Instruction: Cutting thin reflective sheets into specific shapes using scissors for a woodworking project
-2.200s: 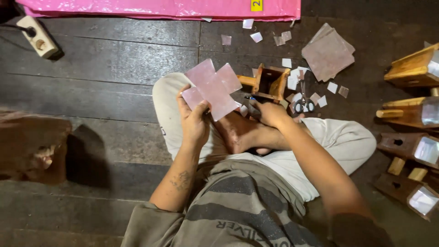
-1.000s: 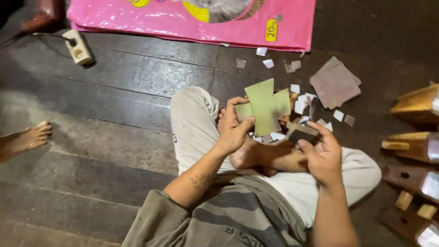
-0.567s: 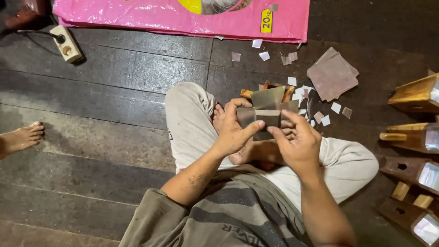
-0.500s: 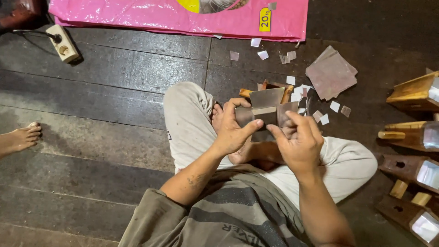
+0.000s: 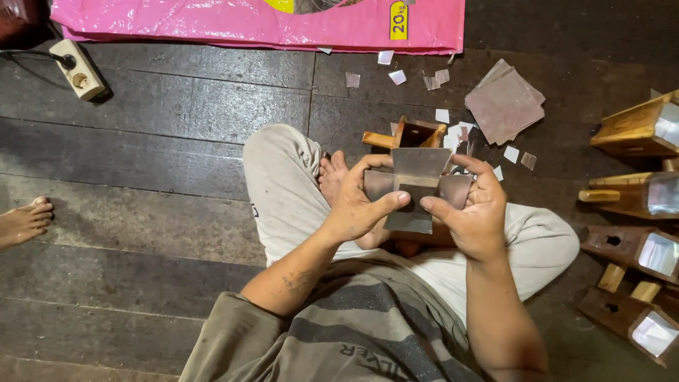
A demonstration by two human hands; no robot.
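A: Item one, nearest: left hand (image 5: 353, 205), closed on the left flap of a cross-shaped sheet piece (image 5: 417, 185), thumb pressed onto its centre panel.

B: And the other?

A: Right hand (image 5: 475, 212), closed on the right flap, thumb meeting the left thumb at the middle. The piece lies between both hands, directly ahead of the palms, over the lap; both hands are equally near. Its top flap stands up away from the person, the lower flap hangs toward the body.

B: Long axis?

A: Near-to-far arm reads slightly longer than the side arms, which are folded and partly covered by fingers.

B: Behind that?

A: Wooden box frame (image 5: 414, 132), touching or just beyond the piece; contact hidden. Then scattered offcuts (image 5: 442, 115) on the floorboards (image 5: 177, 163), a stack of square sheets (image 5: 503, 102), a pink sack (image 5: 247, 21) farthest.

B: Unclear?

A: Sheet material uncertain. A second person's bare foot (image 5: 25, 221) is cut off at the left edge.
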